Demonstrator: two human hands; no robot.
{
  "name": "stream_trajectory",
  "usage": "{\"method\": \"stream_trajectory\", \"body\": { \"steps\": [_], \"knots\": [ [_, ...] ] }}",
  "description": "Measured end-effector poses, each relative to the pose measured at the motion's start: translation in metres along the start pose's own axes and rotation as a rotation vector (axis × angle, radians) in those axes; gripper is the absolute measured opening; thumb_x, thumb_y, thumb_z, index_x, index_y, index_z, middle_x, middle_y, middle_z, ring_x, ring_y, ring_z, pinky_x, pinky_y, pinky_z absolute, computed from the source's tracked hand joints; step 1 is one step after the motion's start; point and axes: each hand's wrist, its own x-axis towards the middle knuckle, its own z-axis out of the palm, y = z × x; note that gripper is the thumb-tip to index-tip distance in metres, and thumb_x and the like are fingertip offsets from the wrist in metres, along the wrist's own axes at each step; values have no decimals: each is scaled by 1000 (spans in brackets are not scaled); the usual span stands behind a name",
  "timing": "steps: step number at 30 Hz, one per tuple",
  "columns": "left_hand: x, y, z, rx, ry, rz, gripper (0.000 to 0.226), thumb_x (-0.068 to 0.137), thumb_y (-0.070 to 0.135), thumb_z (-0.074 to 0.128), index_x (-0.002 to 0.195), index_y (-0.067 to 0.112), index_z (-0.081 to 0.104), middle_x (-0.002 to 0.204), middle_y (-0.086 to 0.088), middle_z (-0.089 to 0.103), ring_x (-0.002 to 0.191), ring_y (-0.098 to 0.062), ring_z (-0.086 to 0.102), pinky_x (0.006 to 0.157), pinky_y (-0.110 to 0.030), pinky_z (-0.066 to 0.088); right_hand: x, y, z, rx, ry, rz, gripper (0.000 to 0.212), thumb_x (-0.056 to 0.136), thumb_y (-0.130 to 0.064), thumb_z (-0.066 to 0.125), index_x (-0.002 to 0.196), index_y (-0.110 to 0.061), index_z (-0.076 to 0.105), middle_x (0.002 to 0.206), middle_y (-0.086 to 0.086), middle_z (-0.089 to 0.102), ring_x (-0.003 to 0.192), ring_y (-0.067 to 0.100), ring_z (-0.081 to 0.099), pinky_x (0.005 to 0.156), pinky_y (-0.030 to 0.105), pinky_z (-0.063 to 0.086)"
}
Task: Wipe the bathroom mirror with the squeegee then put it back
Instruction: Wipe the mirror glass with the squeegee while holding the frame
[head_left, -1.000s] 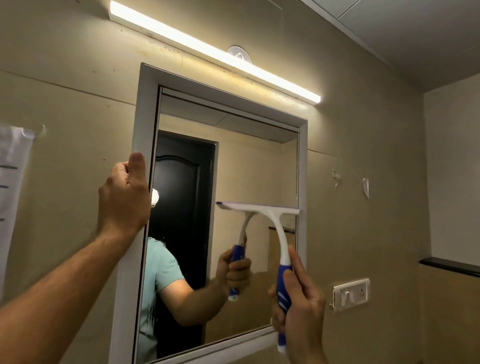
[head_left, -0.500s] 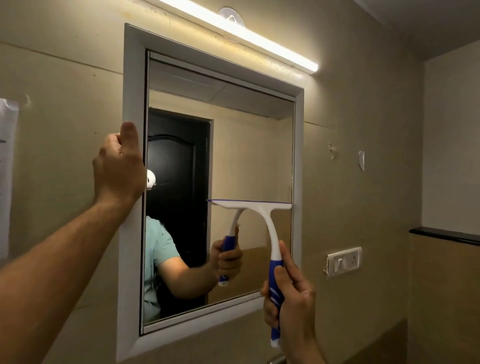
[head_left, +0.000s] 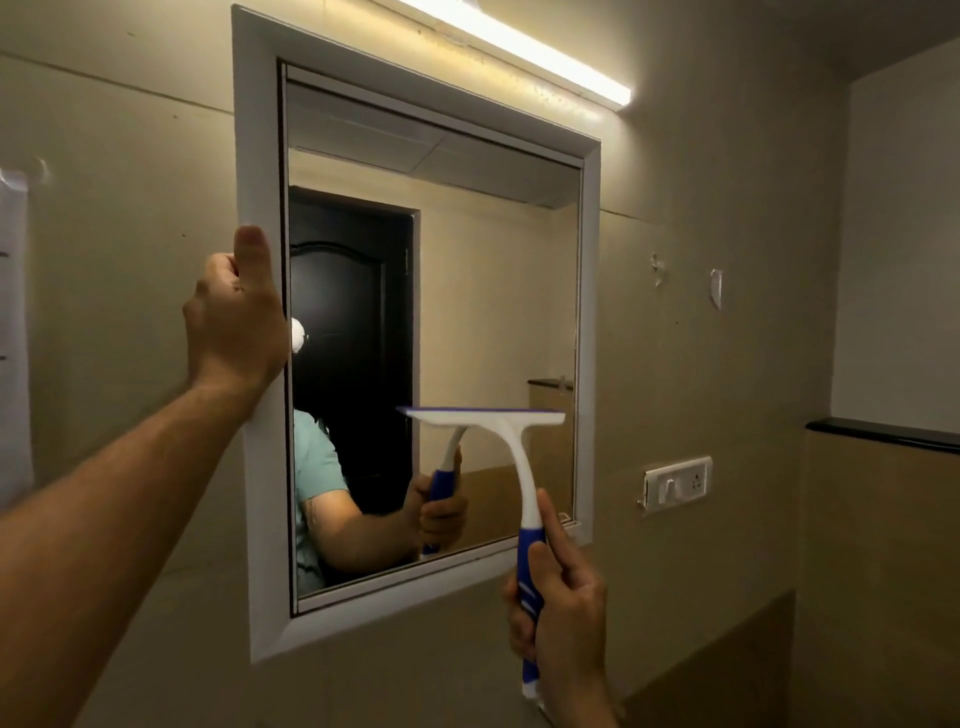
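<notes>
- The right hand (head_left: 563, 608) was curled around the blue handle of the squeegee (head_left: 511, 467), whose blade lay against the lower right part of the mirror (head_left: 467, 270).
- The left hand (head_left: 234, 322) gripped the mirror's white frame (head_left: 260, 156) at the left side, thumb pointing up.
- A switch plate (head_left: 675, 483) was on the wall right of the mirror.

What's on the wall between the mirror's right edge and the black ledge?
In the head view, a white switch and socket plate lies between the mirror and ledge.
</notes>
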Motion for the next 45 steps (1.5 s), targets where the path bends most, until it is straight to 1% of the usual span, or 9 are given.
{"method": "stream_trajectory", "body": {
  "steps": [9,11,13,20,23,27,31,41,45],
  "knots": [
    [0,0,-2,-19,6,-24,59,101,53,21,115,5,54,92,-6,49,86,-18,43,69,-24,25,11,-26,14,40,3,-39,45,99,-14,43,127,-47,57,72,11,59,46,15,40,38,24,36],
    [-6,-2,-3,-25,-12,-52,53,100,54,23,108,11,54,82,0,49,79,-15,42,64,-21,23,26,-38,20,43,10,-49,43,100,-16,43,130,-45,54,75,9,59,47,15,40,38,24,36],
    [-19,-13,-5,-20,-59,-97,49,98,59,24,95,16,49,71,7,43,63,-12,40,56,-31,21,36,-46,22,55,27,-52,39,100,-18,44,129,-42,53,75,7,61,47,15,42,38,24,36],
    [-70,-67,-9,-24,-104,-116,52,99,57,23,62,21,30,60,3,33,53,-10,31,50,-30,27,6,-13,0,-52,139,10,35,97,-19,48,118,-43,62,85,8,70,47,15,48,38,25,40],
    [-69,-70,-8,-54,-102,-89,53,99,55,24,63,18,34,59,2,34,52,-11,33,49,-29,27,-14,2,-10,-67,202,70,34,90,-24,53,110,-47,67,90,16,71,46,16,51,38,25,44],
    [-68,-75,-7,-103,-102,-86,58,99,57,23,77,9,47,64,0,41,55,-9,38,51,-25,33,5,-14,-1,-130,216,-21,35,89,-32,51,118,-47,63,93,14,71,48,15,53,40,26,46],
    [-66,-76,-8,-103,-116,-60,48,99,53,24,68,19,37,63,3,38,53,-5,34,43,-4,31,40,-31,19,-158,228,-97,37,101,-24,42,129,-44,56,96,8,69,48,13,50,40,24,45],
    [-66,-82,-7,-111,-123,-20,46,99,51,26,65,22,31,62,1,36,53,-7,33,44,-1,31,-7,14,-1,-207,339,-3,38,100,-24,44,111,-56,64,84,13,64,45,13,45,38,24,38],
    [-66,-77,-13,-148,-105,-26,47,98,53,26,67,18,33,62,2,35,52,-8,33,41,-3,30,2,-11,12,-212,334,-135,31,95,-31,50,114,-51,63,83,7,68,45,12,43,37,23,37]
  ]
}}
